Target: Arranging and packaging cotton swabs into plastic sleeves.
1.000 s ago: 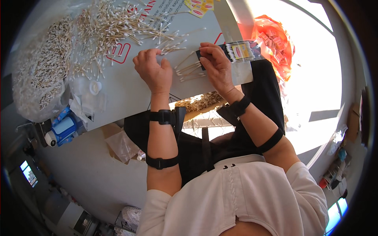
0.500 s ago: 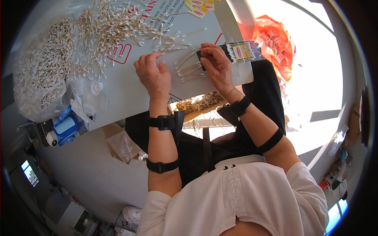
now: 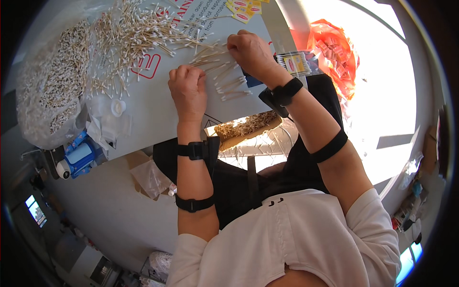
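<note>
Wooden cotton swabs point(image 3: 143, 33) lie spread in a loose heap over the white board point(image 3: 158, 110) in front of me. My right hand point(image 3: 249, 51) is curled palm down at the heap's near edge, fingers closed on a few swabs that fan out to its left. My left hand point(image 3: 187, 90) rests beside it as a loose fist, knuckles up, with nothing visible in it. Between and just below the two hands lies a small row of swabs point(image 3: 230, 85). Both wrists wear black bands.
A clear bag of swabs point(image 3: 50, 88) bulges at the left. A small filled swab packet point(image 3: 292, 62) sits right of my right wrist, with an orange bag point(image 3: 334, 52) beyond it. A brown tray of swabs point(image 3: 248, 125) rests under the board's edge. A blue object point(image 3: 79, 155) sits at lower left.
My right hand has left the packet and moved up and left to the loose swabs. The bundle it held is now laid out on the board. My left hand stays close beside it.
</note>
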`<state>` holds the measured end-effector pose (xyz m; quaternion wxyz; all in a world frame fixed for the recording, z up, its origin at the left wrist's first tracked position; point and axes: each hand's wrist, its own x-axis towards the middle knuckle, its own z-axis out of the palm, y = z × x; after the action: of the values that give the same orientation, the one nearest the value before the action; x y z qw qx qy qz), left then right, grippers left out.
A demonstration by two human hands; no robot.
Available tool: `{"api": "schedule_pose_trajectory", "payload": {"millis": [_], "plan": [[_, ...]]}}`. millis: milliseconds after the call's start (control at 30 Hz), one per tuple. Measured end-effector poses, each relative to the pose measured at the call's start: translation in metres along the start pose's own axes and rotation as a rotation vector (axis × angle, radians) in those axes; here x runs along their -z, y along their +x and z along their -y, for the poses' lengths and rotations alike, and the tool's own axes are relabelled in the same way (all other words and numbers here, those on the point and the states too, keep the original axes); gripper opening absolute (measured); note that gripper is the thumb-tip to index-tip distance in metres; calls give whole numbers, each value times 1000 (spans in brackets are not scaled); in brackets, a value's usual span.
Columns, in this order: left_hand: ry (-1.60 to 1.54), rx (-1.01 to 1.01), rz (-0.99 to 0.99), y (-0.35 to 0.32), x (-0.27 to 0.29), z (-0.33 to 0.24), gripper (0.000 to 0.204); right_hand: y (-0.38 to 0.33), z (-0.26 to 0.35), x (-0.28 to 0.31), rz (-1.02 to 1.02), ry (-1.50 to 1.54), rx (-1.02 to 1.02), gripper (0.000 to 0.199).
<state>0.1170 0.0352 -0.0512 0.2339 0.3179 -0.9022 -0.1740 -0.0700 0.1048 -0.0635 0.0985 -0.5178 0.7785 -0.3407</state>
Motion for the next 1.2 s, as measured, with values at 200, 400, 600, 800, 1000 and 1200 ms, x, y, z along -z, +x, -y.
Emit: {"api": "schedule_pose_trajectory", "payload": {"millis": [200, 400, 600, 800, 1000, 1200], "plan": [[92, 33, -96, 4, 0, 0, 27, 6, 3, 3, -39, 36, 27, 8], [74, 48, -20, -1, -7, 2, 25, -12, 4, 7, -36, 95, 33, 13], [44, 62, -131, -10, -10, -16, 20, -5, -1, 2, -33, 3, 271, 10], [76, 91, -68, -18, -12, -9, 27, 10, -5, 6, 46, -72, 413, 3], [-23, 56, -61, -22, -16, -19, 28, -4, 7, 13, 102, -50, 389, 3], [-368, 144, -228, -29, -20, -24, 35, -51, 14, 4, -135, 404, 96, 32]]}}
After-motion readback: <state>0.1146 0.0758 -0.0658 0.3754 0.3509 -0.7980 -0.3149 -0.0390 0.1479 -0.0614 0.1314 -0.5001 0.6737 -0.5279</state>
